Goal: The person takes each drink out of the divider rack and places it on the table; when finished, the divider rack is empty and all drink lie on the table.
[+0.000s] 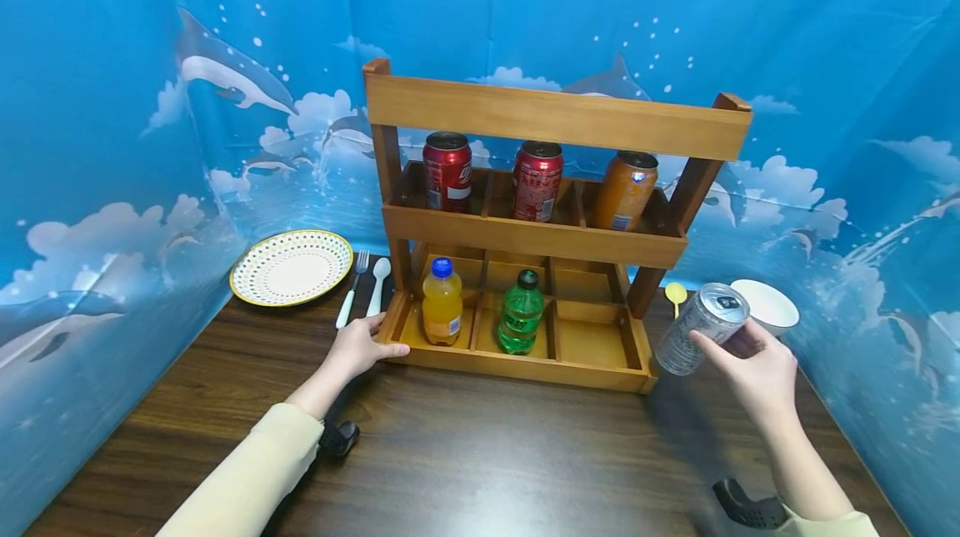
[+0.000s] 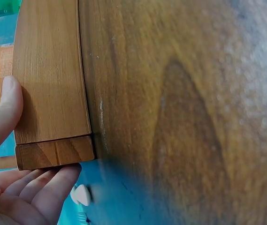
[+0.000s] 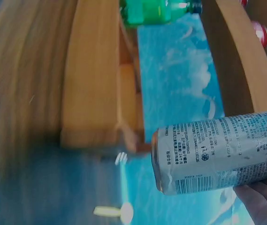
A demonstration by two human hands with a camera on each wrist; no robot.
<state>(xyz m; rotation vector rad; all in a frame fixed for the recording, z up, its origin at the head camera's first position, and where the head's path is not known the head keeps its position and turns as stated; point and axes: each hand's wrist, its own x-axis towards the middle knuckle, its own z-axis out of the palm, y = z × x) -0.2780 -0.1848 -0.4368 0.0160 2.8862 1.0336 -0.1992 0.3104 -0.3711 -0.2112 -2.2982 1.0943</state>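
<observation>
A two-tier wooden rack (image 1: 480, 362) stands on the table. My left hand (image 1: 365, 347) grips its front left corner, thumb on the front board and fingers against the end, as the left wrist view shows. My right hand (image 1: 757, 366) holds a silver can (image 1: 693, 337), tilted, in the air just right of the rack. Printed text and a barcode show on the can (image 3: 213, 154) in the right wrist view. On the lower tier stand an orange drink bottle (image 1: 442, 303) at left and a green bottle (image 1: 521, 316) in the middle; the front right compartment holds nothing.
The upper tier holds two red cans (image 1: 447, 174) and an orange can (image 1: 626, 191). Left of the rack lie a patterned plate (image 1: 292, 268), a fork (image 1: 352, 291) and a white spoon (image 1: 378, 285). On the right are a yellow spoon (image 1: 676, 295) and a white bowl (image 1: 767, 305).
</observation>
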